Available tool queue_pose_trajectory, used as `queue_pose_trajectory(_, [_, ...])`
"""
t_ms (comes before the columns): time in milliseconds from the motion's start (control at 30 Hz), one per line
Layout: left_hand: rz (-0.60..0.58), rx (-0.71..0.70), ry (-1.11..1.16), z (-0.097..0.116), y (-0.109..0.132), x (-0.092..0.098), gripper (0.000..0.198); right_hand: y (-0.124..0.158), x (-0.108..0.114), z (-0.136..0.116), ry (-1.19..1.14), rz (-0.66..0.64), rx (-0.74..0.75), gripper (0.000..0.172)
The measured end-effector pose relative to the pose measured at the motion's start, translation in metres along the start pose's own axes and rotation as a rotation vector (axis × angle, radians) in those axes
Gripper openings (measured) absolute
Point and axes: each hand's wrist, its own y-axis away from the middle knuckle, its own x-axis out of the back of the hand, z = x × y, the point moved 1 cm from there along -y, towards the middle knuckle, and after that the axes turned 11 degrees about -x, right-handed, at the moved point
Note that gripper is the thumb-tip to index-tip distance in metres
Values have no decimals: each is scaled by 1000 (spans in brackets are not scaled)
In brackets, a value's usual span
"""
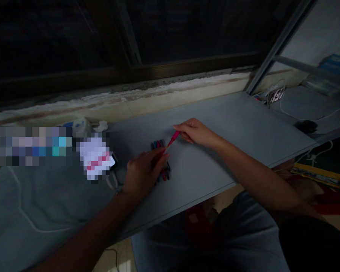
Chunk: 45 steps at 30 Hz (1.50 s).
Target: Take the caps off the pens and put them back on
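Observation:
Between my two hands a slim pen (174, 136) with a pink-red end is held at a slant above the table. My right hand (195, 131) pinches its upper, pink part between thumb and fingers. Closer to me and to the left, my left hand (144, 169) grips the lower end, which its fingers partly cover. A thin, lighter stretch shows between the two grips. Under and beside my left hand lie several more pens (164, 174), dark, blue and red, partly hidden by the fingers.
A grey table (215, 158) runs below a dark window (192, 30). To the left lie a phone-like device (113, 161), a white cable (25, 215) and blurred-out items. A metal frame post (272, 56) rises at the right, before another surface with a dark mouse-like object (306, 126).

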Motion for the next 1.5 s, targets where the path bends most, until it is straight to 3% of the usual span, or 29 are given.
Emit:
queue_pose_trajectory(133, [-137,169,401,9,-2,-5,39,1,-1,-4,-32,53,103,50])
queue_pose_trajectory(233, [-150,312,626,13,-4,-8,36,4,0,-8,-71,14,153,54])
queue_pose_trajectory(333, [-165,365,671,15,-4,-7,29,8,0,-11,-69,-46,129,60])
queue_pose_trajectory(433, [-183,417,682,15,-4,-4,34,10,0,-12,-72,-114,117,62])
queue_pose_trajectory(633, [-381,394,938,16,-6,-2,49,9,2,-14,-49,-183,245,59])
queue_pose_trajectory(767, [-376,509,1053,18,-4,-4,47,17,3,-21,-33,-145,293,57])
queue_pose_trajectory(867, [-354,553,986,19,-5,-4,38,24,1,-27,-13,-105,311,56])
queue_pose_trajectory(1033, [-284,419,712,20,-6,-1,32,21,-4,-26,-20,22,273,59])
queue_pose_trajectory(1133, [-257,299,635,21,-4,5,48,12,-3,-20,-96,57,218,60])
queue_pose_trajectory(1200, [-264,153,556,22,-1,8,71,7,1,-16,-144,41,141,59])
queue_pose_trajectory(1233, [-302,61,507,22,0,8,73,6,2,-14,-142,15,91,59])
queue_pose_trajectory(1333, [-381,-205,409,21,3,4,35,2,4,-9,-41,-117,-30,59])
queue_pose_trajectory(1400, [-391,-287,389,21,5,-1,15,1,2,-6,17,-165,-69,59])
queue_pose_trajectory(1500, [-376,-315,378,23,5,-6,12,0,-4,-3,48,-206,-81,58])
